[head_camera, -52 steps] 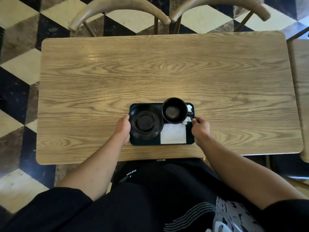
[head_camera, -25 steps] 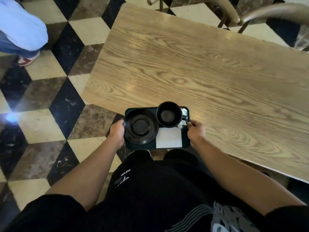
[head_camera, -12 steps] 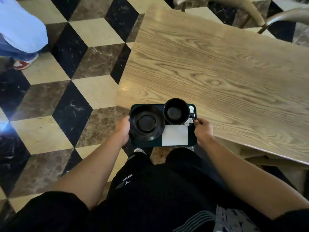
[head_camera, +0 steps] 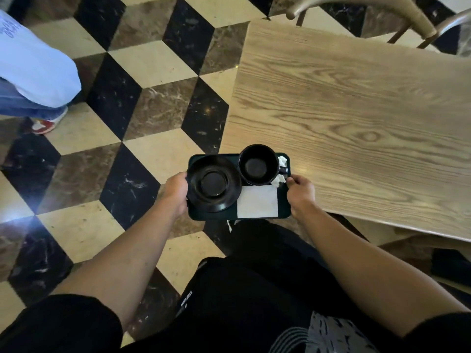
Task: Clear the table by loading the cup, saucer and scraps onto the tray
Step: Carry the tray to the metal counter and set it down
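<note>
Two hands on one tray (head_camera: 283, 200), yours, one at each short end. Your left hand (head_camera: 175, 194) grips the tray's left edge, fingers curled under it and out of sight, thumb side up against the rim. Your right hand (head_camera: 300, 193) grips the right edge, with its fingers curled over the rim.

Between your hands, on the tray:
- saucer (head_camera: 214, 183), black, lying flat just beside your left hand, its rim overhanging the tray's left edge and touching that hand.
- cup (head_camera: 258, 164), black, upright, on the far side of the tray, nearer your right hand, its rim just beside the saucer's. Its handle points toward your right hand.
- napkin (head_camera: 257, 202), white, flat and square, on the near side of the tray below the cup, beside the saucer.
- scraps (head_camera: 281, 161), crumpled white paper, tucked behind and beside the cup, just in front of your right fingers.

Tray is held in the air in front of your body, mostly above the checkered floor (head_camera: 142, 154). Its far right corner overlaps the near corner of the wooden table (head_camera: 356, 118), which spreads beyond your right hand. Whether tray touches table: cannot tell.

Far off past your left hand, another person's leg and red shoe (head_camera: 43, 124).
</note>
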Motion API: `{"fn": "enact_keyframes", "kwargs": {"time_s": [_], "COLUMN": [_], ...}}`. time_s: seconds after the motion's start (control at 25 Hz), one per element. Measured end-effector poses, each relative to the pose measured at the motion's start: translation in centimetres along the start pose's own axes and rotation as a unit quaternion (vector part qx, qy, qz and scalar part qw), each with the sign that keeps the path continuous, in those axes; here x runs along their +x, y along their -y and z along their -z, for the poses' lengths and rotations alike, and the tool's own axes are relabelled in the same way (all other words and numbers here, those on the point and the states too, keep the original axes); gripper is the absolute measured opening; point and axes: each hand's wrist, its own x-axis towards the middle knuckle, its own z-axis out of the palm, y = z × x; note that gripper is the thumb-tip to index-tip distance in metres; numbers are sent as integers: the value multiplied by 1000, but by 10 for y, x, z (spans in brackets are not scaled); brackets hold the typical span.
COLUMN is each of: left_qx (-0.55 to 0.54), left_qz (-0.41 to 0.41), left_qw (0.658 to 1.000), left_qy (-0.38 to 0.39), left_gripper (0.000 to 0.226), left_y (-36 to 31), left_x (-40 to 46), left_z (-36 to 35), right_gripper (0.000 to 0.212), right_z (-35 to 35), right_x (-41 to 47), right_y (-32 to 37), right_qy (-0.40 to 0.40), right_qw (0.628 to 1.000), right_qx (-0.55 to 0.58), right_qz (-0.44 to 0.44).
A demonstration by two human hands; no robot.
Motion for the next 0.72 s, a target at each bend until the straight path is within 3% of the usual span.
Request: {"fn": "enact_keyframes", "kwargs": {"time_s": [0.4, 0.72], "left_qx": [23, 118], "left_qz": [14, 1], "left_qw": [1000, 991], "left_qy": [-15, 61], "left_gripper": [23, 26], "left_y": [-110, -217], "left_x": [87, 170], "left_z": [46, 82], "right_gripper": [23, 32], "right_z": [-105, -204], "right_x": [3, -5], "right_y": [76, 128], "right_qy": [-23, -80], "right_qw": [999, 995], "right_qx": [21, 61], "right_qz": [-13, -26]}}
